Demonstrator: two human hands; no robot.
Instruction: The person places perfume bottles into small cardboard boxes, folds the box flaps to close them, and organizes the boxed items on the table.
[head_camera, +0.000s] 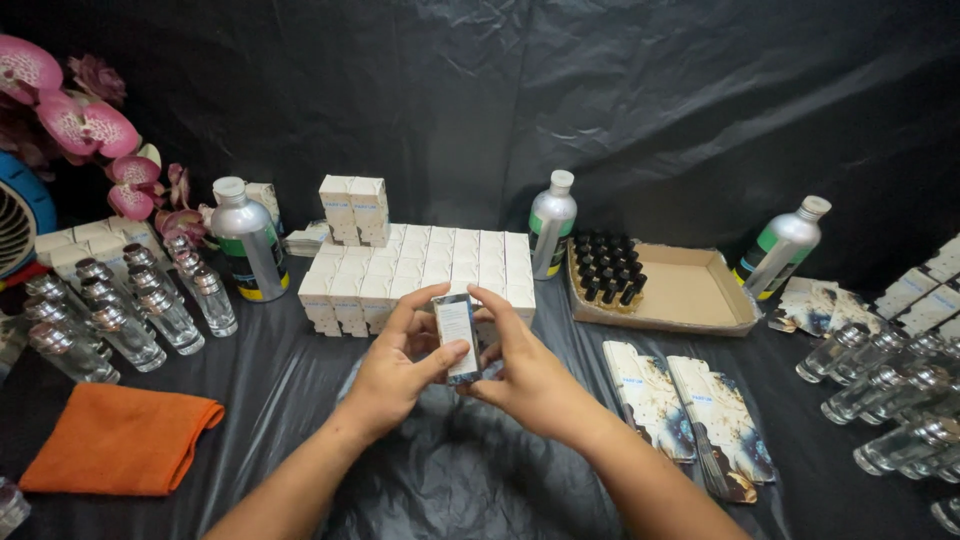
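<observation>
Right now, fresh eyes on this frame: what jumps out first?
Dead centre, the left hand and right hand hold a small glass bottle upright between them over the black sheet. Just behind sits a tight block of small white boxes, flanked by silver metal bottles. At the edges, pink orchids top left and an orange cloth bottom left stand out against the dark backdrop.

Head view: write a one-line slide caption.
Both hands, left hand and right hand, hold a small labelled bottle before stacked white boxes.
</observation>
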